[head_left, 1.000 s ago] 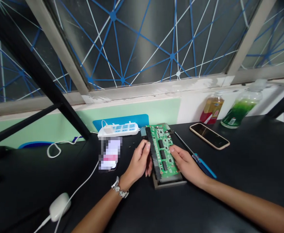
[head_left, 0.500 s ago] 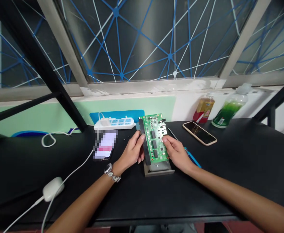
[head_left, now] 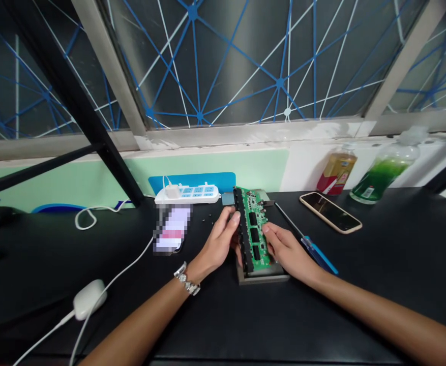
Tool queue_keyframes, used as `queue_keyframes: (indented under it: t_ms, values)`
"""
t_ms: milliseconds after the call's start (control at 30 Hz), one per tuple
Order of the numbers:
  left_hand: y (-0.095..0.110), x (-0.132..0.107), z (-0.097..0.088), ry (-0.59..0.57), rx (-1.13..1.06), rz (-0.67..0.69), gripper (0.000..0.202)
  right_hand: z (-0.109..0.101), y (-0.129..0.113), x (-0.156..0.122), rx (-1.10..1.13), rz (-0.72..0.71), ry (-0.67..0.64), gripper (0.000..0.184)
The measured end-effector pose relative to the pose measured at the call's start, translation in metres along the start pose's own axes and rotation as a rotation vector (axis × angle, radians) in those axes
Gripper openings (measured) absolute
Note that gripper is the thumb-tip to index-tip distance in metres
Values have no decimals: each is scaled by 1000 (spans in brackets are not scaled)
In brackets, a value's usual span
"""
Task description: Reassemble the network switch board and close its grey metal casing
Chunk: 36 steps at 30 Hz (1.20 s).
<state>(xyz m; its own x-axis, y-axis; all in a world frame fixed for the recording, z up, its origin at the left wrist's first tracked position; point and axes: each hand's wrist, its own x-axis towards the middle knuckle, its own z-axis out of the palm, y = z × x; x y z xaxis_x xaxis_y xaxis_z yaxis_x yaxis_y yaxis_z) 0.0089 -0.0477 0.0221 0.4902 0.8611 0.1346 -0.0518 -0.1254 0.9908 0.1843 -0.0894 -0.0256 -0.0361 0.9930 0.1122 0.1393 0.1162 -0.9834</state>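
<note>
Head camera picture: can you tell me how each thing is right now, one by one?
green circuit board: tilted, left edge raised, held over its tray
grey tray: flat on the table, under the board
left hand: gripping the board's left edge
right hand: holding the board's right side
screwdriver: lying flat, untouched
phone: flat, screen dark
power strip: white plug in it
green bottle: upright, partly full

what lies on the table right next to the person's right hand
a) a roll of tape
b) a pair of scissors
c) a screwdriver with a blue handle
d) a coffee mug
c: a screwdriver with a blue handle lies on the black table just beside the right hand, which holds the green circuit board.
</note>
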Motion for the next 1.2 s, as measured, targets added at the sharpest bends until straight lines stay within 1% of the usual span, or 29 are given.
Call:
queue_keyframes:
  t_ms: [33, 100, 133, 200, 367, 533, 567, 633, 700, 767, 867, 933, 1000, 1100, 1200]
  values:
    - [1, -1, 1, -27, -51, -10, 37, 1, -1, 0, -12, 3, -6, 43]
    - [2, -3, 4, -124, -187, -43, 40, 2, -3, 0, -41, -1, -20, 44]
    - [3, -5, 5, -162, -228, -50, 42, 2, -5, 0, -57, -7, -26, 45]
    - [5, -7, 7, -196, -257, -42, 44, 1, -8, 0, -92, -19, -32, 45]
    - [8, -11, 11, -199, -209, 15, 52, -1, -10, 0, -130, -27, -35, 45]
    - [12, -12, 13, -198, -185, 30, 55, 1, -8, 1, -118, -36, -30, 46]
    - [12, -12, 13, -179, -171, 34, 56, 1, -8, 1, -106, -40, -19, 45]
    - [13, -8, 9, -98, -111, 42, 53, -1, -9, 2, -76, -46, 26, 43]
    - [11, -3, 2, 2, -26, 44, 47, -3, -10, 2, -45, -52, 87, 39]
    - [7, 4, -8, 52, 50, 27, 42, -6, -13, 1, -9, -66, 128, 35]
    - [0, 12, -20, 42, 132, -21, 43, -8, -18, -2, 61, -84, 124, 30]
    - [-3, 14, -24, 34, 161, -34, 46, -7, -21, -4, 101, -79, 99, 28]
    - [-5, 13, -24, 23, 167, -42, 49, -6, -24, -6, 114, -83, 97, 25]
    - [-6, 11, -22, -5, 163, -49, 53, -5, -29, -8, 127, -127, 126, 23]
    - [-6, 9, -17, -71, 142, -56, 51, -5, -33, -11, 151, -172, 105, 26]
